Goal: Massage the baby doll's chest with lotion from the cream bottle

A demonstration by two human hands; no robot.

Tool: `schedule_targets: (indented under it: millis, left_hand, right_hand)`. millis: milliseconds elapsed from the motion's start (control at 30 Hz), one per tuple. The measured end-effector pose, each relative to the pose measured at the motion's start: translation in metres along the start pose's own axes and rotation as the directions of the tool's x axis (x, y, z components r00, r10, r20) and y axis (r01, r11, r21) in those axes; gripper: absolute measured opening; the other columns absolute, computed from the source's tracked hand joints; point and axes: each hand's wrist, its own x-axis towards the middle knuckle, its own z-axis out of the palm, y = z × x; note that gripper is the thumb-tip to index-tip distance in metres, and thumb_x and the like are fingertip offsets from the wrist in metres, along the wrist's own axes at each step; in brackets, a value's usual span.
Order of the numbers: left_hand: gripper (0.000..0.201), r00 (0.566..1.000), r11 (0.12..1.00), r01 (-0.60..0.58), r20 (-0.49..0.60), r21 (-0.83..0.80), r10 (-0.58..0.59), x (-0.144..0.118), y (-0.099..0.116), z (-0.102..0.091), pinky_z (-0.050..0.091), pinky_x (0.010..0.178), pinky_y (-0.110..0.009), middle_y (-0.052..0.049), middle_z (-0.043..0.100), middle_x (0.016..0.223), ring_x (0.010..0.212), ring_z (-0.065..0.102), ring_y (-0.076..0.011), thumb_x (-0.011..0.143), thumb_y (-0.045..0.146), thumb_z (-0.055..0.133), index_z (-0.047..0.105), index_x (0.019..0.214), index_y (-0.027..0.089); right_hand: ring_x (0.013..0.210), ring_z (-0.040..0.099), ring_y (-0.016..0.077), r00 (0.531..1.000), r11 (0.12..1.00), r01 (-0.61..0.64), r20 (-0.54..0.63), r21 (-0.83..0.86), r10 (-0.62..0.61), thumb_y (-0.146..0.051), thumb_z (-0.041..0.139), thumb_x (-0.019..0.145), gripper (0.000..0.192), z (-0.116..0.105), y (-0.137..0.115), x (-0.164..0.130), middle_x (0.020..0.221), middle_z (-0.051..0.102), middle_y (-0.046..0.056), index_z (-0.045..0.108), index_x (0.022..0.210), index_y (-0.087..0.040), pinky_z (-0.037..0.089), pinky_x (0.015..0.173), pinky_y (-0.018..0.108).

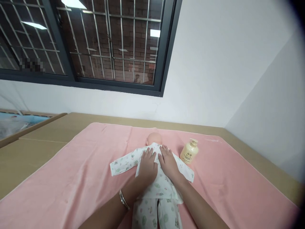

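A baby doll (154, 139) lies on its back on a pink towel (83, 171), head toward the wall. It wears a white printed romper (124, 163) with the sleeves spread out to both sides. My left hand (147, 163) lies flat on the doll's chest, fingers apart, a bracelet on its wrist. My right hand (168, 162) rests flat beside it on the right side of the chest. Neither hand grips anything that I can see.
A cream pump bottle (189, 151) stands on the towel just right of the doll. The towel covers a tan table (47, 133) set against a white wall. A barred window is above, and a corner wall stands at the right.
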Motion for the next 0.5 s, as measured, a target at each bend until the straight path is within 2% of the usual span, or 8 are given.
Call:
schedule_targets:
  millis: [133, 233, 500]
  left_hand:
    - [0.04, 0.992, 0.992, 0.074, -0.096, -0.101, -0.084, 0.008, -0.012, 0.002, 0.033, 0.111, -0.049, -0.008, 0.059, 0.129, 0.129, 0.045, -0.0241, 0.079, 0.01, 0.04, 0.066, 0.108, 0.017]
    - [0.041, 0.981, 0.989, 0.073, -0.169, -0.132, -0.095, 0.01, -0.02, 0.008, 0.031, 0.112, -0.049, -0.007, 0.058, 0.13, 0.129, 0.045, -0.0221, 0.082, 0.011, 0.038, 0.061, 0.115, 0.017]
    - [0.042, 0.984, 0.989, 0.059, -0.159, -0.132, -0.08, 0.006, -0.02, 0.011, 0.029, 0.114, -0.05, -0.007, 0.055, 0.133, 0.131, 0.042, -0.0219, 0.084, 0.012, 0.038, 0.057, 0.121, 0.018]
  right_hand:
    - [0.138, 0.029, 0.0288, 1.0, 0.995, 0.012, -0.016, -0.096, -0.013, -0.024, 0.031, 0.093, 0.051, 0.007, -0.019, -0.012, 0.145, 0.039, 0.018, 0.041, 0.139, -0.004, 0.02, 0.114, 0.047]
    - [0.139, 0.027, 0.0286, 0.999, 0.997, 0.012, -0.041, -0.082, -0.015, -0.023, 0.034, 0.091, 0.052, 0.011, -0.024, -0.018, 0.146, 0.037, 0.016, 0.042, 0.139, -0.006, 0.02, 0.114, 0.048]
    - [0.14, 0.023, 0.0241, 0.996, 0.999, -0.014, -0.089, 0.038, 0.017, -0.027, 0.033, 0.093, 0.05, 0.016, -0.016, -0.02, 0.149, 0.033, 0.011, 0.042, 0.14, -0.011, 0.02, 0.115, 0.046]
